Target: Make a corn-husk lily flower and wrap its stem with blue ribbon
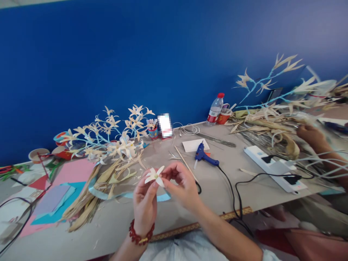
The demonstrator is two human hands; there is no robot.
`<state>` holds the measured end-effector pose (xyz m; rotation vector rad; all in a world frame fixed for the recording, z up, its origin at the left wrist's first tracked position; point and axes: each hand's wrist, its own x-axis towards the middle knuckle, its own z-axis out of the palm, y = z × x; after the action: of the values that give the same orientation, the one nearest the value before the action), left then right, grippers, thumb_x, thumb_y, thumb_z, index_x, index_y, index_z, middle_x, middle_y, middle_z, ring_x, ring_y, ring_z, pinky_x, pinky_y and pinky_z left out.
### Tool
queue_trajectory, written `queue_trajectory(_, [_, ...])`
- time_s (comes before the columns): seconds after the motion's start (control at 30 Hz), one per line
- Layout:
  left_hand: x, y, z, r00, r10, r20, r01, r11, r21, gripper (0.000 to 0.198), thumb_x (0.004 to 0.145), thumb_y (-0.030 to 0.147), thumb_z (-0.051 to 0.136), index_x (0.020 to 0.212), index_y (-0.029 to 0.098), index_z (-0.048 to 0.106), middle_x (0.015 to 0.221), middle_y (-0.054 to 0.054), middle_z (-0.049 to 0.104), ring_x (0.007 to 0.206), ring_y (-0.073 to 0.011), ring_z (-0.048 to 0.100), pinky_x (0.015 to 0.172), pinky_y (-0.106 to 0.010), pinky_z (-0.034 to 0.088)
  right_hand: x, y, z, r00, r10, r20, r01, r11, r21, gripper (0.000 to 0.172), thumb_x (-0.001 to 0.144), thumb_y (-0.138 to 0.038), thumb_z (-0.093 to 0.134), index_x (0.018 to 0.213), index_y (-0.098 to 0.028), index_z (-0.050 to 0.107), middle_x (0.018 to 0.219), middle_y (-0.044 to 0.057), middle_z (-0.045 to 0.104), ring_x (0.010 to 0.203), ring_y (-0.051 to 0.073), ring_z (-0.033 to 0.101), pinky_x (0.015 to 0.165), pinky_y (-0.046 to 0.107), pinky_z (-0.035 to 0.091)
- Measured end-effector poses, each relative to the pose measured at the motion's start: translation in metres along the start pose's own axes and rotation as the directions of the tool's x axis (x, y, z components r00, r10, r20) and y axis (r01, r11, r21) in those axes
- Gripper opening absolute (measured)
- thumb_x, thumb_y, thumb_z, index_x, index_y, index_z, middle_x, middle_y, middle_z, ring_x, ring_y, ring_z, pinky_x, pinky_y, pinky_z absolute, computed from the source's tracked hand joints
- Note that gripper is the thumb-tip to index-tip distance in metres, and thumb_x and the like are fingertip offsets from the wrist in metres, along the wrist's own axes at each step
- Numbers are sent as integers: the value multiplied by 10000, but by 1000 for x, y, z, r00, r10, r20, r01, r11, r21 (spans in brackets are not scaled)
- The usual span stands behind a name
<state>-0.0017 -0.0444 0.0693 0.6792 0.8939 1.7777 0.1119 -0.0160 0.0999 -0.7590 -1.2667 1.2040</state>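
A small cream flower [154, 175] made of husk petals is held up between both my hands above the grey table [223, 188]. My left hand [145, 203], with a red bead bracelet at the wrist, pinches the flower from below. My right hand [181, 185] is closed with its fingertips on the flower's right petals. Just beyond my hands lie a light blue ribbon [116, 195] and a thin wooden stick [186, 163].
A blue glue gun [203, 156] lies on white paper, its black cord running to a white power strip [274, 168]. Finished flower branches [114, 139] and dry husks [89, 199] lie left over coloured paper [51, 201]. Another person's hand [312, 136] works among husks at right. A water bottle [215, 109] stands by the blue wall.
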Motion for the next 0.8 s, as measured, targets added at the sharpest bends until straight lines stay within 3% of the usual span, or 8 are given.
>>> queue_trajectory(0.17, [1,0,2,1000,15,-27,-15,1000,16,182,672,253,790,850,257,754,1110,-28,700,1023,-194,649,893,-274,505,1,5,-3,997,33,66,-31,999,-39,166,784,-275,698,913,-200,626,811,14,635,611,103,505,522,199,419])
queue_trajectory(0.33, [3,2,3,998,50,25,-51,997,56,129,697,238,768,826,240,759,1079,-29,666,1016,-179,616,891,-252,492,0,10,-5,996,46,82,-37,994,-106,138,813,-303,670,897,-195,651,686,-10,583,557,102,471,495,203,392])
queue_trajectory(0.5, [6,1,0,999,33,37,-34,999,25,127,700,220,762,826,235,754,1079,-23,633,984,-164,612,848,-228,502,5,12,-5,985,-135,110,146,984,-104,70,809,-261,683,798,-194,665,877,42,646,708,130,571,544,206,429])
queue_trajectory(0.63, [7,0,-1,995,60,85,-63,997,34,88,721,204,743,806,223,754,1029,-28,641,1005,-177,605,894,-266,488,7,10,-5,977,-176,122,189,977,-100,113,828,-235,658,731,-190,620,846,42,644,751,148,595,592,223,467])
queue_trajectory(0.8, [7,1,-2,999,-33,41,34,999,-28,130,687,201,776,811,209,740,999,-21,679,924,-140,627,846,-224,501,3,6,-5,930,-346,127,368,890,-268,61,840,-152,610,801,-199,615,883,57,658,826,171,624,696,268,510])
